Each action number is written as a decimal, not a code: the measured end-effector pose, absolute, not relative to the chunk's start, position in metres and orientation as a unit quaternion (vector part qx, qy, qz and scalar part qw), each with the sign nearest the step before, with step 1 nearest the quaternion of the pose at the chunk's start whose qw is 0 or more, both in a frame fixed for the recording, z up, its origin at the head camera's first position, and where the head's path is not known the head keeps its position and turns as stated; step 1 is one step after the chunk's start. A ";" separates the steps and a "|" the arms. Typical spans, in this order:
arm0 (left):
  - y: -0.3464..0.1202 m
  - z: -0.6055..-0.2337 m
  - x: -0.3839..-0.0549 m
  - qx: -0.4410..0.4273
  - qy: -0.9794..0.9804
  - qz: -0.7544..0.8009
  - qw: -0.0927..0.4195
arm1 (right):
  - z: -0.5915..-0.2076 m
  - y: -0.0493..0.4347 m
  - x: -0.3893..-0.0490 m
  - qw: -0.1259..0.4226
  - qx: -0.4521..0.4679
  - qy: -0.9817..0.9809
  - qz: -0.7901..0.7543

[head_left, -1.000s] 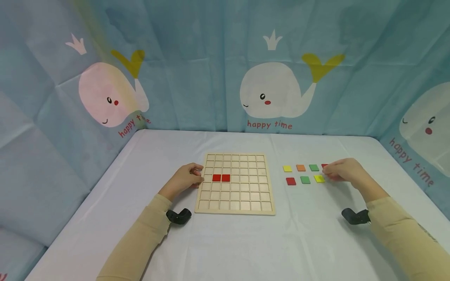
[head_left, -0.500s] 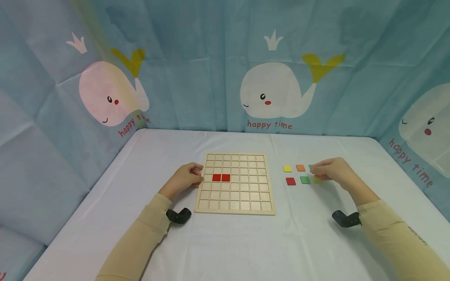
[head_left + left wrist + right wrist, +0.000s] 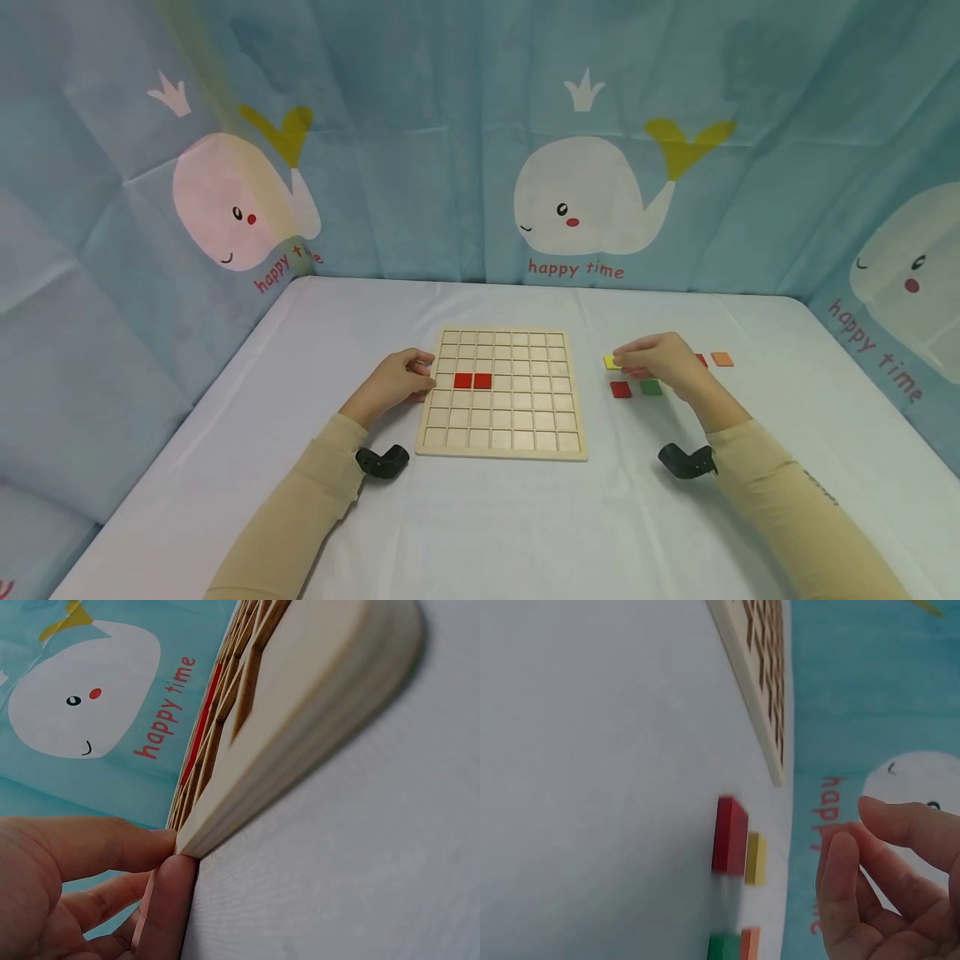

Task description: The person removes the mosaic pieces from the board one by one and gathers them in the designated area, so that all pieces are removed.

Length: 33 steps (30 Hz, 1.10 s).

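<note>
A pale wooden grid board lies on the white table, with two red square tiles side by side in its cells. My left hand holds the board's left edge; in the left wrist view two digits close on that edge. My right hand is above the loose tiles right of the board. The right wrist view shows its fingers loosely bent, with a gap at the thumb and nothing visible between. Near it are a yellow tile, a red tile and a green tile. The hand hides other tiles.
Farther right lie another red tile and an orange tile. Blue cloth with whale prints hangs behind the table and along its sides. A black wrist device sticks out below the right sleeve.
My right hand has moved left over the tiles, from the far red one towards the yellow one. The rightmost red and orange tiles now show. My left hand and the board have stayed put.
</note>
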<state>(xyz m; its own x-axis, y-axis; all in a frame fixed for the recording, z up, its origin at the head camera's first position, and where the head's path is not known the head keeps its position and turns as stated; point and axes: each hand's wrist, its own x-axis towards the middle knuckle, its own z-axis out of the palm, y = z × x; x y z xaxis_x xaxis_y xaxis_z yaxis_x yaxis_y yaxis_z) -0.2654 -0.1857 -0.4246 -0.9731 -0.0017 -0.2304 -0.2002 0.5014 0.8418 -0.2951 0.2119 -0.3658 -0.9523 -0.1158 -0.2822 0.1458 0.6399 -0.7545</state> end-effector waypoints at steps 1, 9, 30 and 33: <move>-0.186 -0.424 -0.265 -0.060 0.861 0.496 0.101 | -0.367 0.208 -0.296 0.155 0.006 0.889 -0.430; -0.185 -0.423 -0.264 -0.057 0.856 0.503 0.105 | -0.374 0.181 -0.302 0.158 0.012 0.883 -0.442; -0.185 -0.424 -0.263 -0.050 0.857 0.503 0.103 | -0.384 0.113 -0.303 0.169 -0.070 0.836 -0.517; -0.186 -0.424 -0.263 -0.048 0.857 0.502 0.102 | -0.383 0.100 -0.303 0.171 -0.066 0.833 -0.522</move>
